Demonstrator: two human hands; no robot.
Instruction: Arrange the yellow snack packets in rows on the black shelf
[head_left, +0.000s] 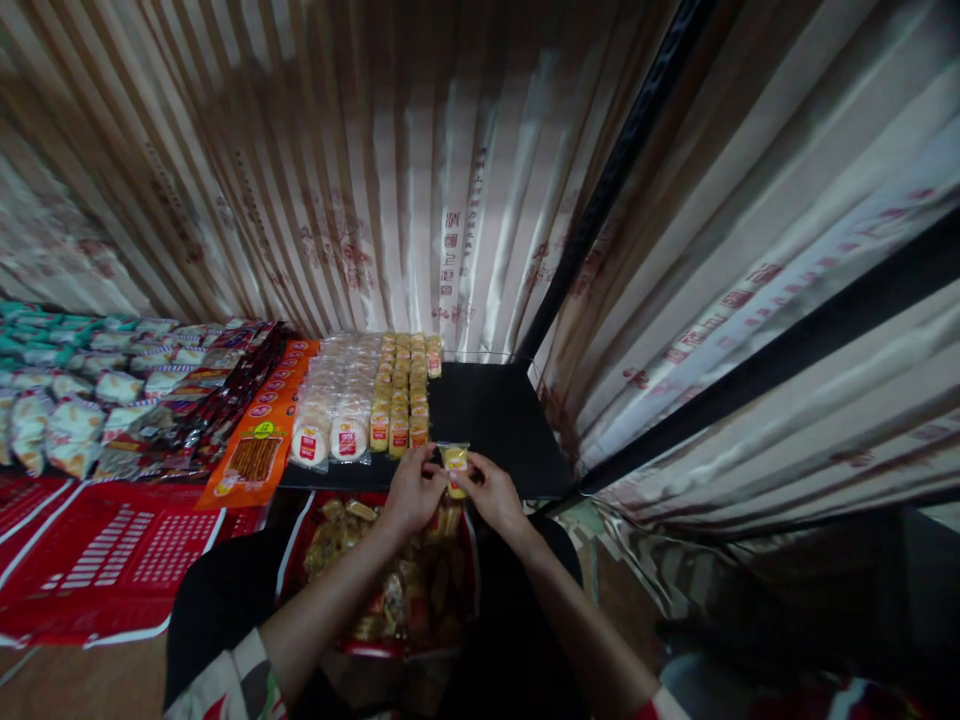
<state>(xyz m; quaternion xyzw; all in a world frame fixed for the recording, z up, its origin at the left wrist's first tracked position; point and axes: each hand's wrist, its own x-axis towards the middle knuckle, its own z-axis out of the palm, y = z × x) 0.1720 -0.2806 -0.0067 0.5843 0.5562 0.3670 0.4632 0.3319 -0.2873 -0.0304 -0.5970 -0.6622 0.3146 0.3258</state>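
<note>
Between my two hands is a small yellow snack packet point(455, 462) with a clear upper edge, held upright at the front edge of the black table point(491, 420). My left hand point(415, 488) is closed, its fingertips at the packet's left side; whether they grip it is hard to make out. My right hand point(491, 490) pinches the packet from the right. Just beyond my left hand stand rows of yellow packets point(399, 405). Below my forearms, a red-rimmed basket point(474, 570) between my legs holds many loose gold-wrapped packets point(337, 535).
Left of the yellow rows lie clear-wrapped round white crackers point(347, 438), then orange snack bags point(259, 440), dark red packets and white and green bags point(75, 430). Red baskets point(135, 560) sit at lower left. Pale curtains point(420, 180) and black poles point(622, 170) border the table.
</note>
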